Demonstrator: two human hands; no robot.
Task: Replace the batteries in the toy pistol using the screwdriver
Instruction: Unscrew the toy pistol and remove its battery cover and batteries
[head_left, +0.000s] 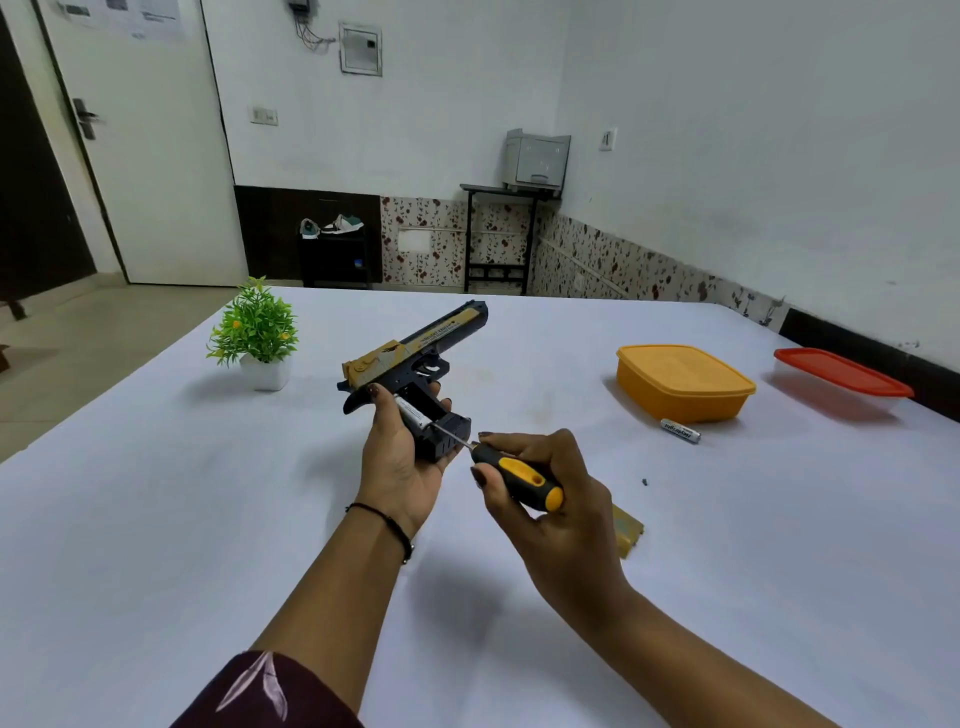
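Above table (156, 519), palm-up left grip (402, 457) holds toy pistol (415, 353); right grip (561, 519) holds screwdriver (519, 475).

One toy pistol (415, 353) and one screwdriver (519, 478). Two batteries: a seated battery (410, 411) in the pistol's open handle and a loose battery (680, 431) on the bench (156, 519) toward its right edge. Two lidded boxes near the far right corner: a yellow box (683, 382) and a red-lidded box (841, 376). One potted plant (257, 332) by the far left edge. One yellowish flat piece (628, 530) and one small dark speck (644, 481).
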